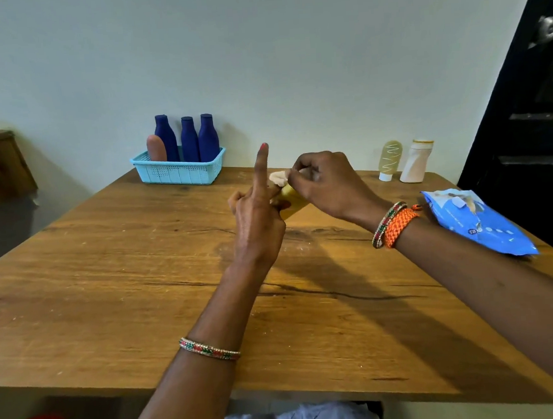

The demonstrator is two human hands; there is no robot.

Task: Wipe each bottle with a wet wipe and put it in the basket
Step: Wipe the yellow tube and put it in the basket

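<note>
Just in front of the turquoise basket, which holds three blue bottles and a brown one, the left hand grips a yellow bottle above the counter, forefinger raised, while the right hand pinches a white wet wipe against its top.

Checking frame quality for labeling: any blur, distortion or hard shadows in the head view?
Head view: wide-angle bowing at the table edges; arm shadows fall rightward across the wood; both hands, left and right, are slightly soft, as is the yellow bottle; no glare.
</note>
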